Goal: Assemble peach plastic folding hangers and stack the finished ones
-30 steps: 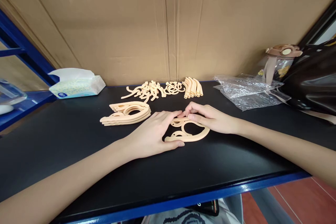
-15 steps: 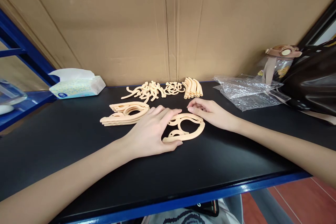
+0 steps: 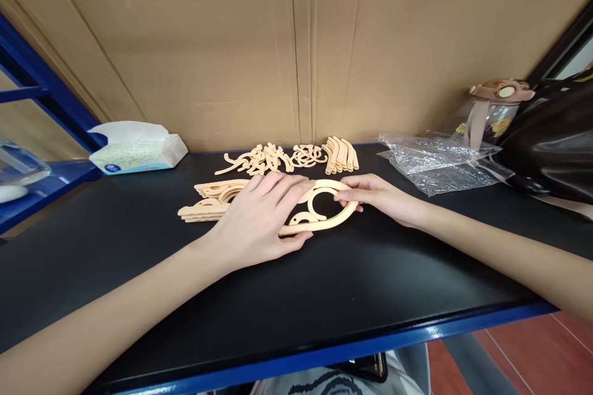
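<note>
A beige plastic folding hanger (image 3: 327,223), its two arms folded together round a ring-shaped middle, is held between both hands just over the black tabletop. My left hand (image 3: 262,216) is closed over its left end, thumb on the near arm and fingers across the far one; that end is hidden under the palm. My right hand (image 3: 377,197) pinches the curved right end between thumb and fingers. Just left of my left hand lies a stack of similar folded hangers (image 3: 204,210), partly covered by that hand.
Behind the hands lie loose beige hook pieces (image 3: 266,157), curved pieces (image 3: 306,154) and a row of arm pieces (image 3: 340,154). A tissue pack (image 3: 139,157) stands back left. Clear plastic bags (image 3: 435,160), a bottle (image 3: 498,111) and a dark bag (image 3: 551,136) are at right.
My right hand has moved in and taken hold of the hanger's right end. The hanger and my left hand have shifted slightly left and away from me, covering more of the stack.
</note>
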A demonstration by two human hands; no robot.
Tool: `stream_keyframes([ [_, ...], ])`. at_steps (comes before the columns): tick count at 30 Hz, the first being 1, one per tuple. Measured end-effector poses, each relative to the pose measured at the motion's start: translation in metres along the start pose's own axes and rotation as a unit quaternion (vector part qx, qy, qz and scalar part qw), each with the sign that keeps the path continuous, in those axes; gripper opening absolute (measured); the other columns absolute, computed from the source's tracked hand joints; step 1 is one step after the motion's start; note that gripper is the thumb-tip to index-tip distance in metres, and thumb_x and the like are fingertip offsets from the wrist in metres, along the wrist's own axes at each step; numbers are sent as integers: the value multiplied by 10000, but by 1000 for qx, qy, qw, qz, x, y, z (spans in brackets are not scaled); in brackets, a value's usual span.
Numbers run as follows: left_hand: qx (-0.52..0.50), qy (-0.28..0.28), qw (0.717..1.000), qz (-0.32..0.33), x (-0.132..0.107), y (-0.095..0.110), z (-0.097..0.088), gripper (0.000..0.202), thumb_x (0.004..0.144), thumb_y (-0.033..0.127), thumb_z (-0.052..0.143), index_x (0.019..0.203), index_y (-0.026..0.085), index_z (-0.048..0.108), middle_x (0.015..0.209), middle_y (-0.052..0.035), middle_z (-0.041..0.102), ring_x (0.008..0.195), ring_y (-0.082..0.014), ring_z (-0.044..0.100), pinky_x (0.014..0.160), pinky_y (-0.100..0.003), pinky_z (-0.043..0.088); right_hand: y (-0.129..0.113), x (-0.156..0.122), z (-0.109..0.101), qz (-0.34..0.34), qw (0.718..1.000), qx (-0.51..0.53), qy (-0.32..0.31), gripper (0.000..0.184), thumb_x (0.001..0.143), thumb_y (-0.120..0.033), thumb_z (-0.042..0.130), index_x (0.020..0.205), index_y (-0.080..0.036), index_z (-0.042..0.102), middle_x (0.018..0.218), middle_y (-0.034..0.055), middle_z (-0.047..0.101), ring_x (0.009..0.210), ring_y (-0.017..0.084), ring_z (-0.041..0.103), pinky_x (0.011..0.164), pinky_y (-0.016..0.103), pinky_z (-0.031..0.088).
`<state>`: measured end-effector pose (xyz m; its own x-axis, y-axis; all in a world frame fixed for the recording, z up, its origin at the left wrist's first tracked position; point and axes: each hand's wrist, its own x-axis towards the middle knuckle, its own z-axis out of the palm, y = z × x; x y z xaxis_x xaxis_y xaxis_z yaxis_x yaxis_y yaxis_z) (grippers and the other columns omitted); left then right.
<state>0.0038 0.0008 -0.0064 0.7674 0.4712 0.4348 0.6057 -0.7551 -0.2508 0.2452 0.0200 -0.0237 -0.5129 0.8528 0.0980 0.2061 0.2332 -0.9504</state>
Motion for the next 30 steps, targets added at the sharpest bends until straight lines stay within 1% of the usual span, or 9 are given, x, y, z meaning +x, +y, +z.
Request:
stream_keyframes([
  [9,2,-4,1000,0,0,-1,2,554,802,387,585,1269,111,473,1267,-104,536,1115,-268,465,925,-377,366,2,0,-1,5,1000,0,0,254,803,-385,611,716,-147,595,700,-10,534,616,86,440,565,231,357],
  [16,5,-10,1000,5,0,1,2,551,809,369,581,1278,105,462,1273,-118,536,1120,-279,474,927,-390,368,-4,-2,0,34,998,38,-31,263,798,-397,640,769,-136,622,687,-10,544,551,63,475,491,198,399],
  [20,4,-8,1000,8,0,3,1,553,813,390,579,1279,115,464,1265,-120,545,1109,-286,484,921,-399,368,-5,-3,1,51,995,60,-56,280,784,-408,658,829,-132,636,781,18,590,617,80,539,553,212,477],
  [23,2,-12,1000,11,1,5,-2,542,814,384,583,1269,110,474,1251,-114,554,1092,-275,497,911,-388,378,-4,-3,0,61,993,70,-71,275,776,-383,674,877,-130,633,822,24,601,636,85,559,581,222,502],
  [28,9,-12,1000,21,0,6,-2,524,820,369,566,1261,97,485,1228,-113,566,1069,-265,511,911,-373,381,-3,-3,-1,45,993,63,-93,284,799,-386,654,927,-134,625,865,30,602,671,95,574,615,235,521],
  [30,9,-11,1000,23,-1,6,0,535,820,370,566,1269,94,476,1220,-121,569,1057,-267,521,896,-374,390,-2,-3,-1,34,992,65,-102,299,830,-416,610,959,-147,612,881,34,600,710,108,581,614,233,519],
])
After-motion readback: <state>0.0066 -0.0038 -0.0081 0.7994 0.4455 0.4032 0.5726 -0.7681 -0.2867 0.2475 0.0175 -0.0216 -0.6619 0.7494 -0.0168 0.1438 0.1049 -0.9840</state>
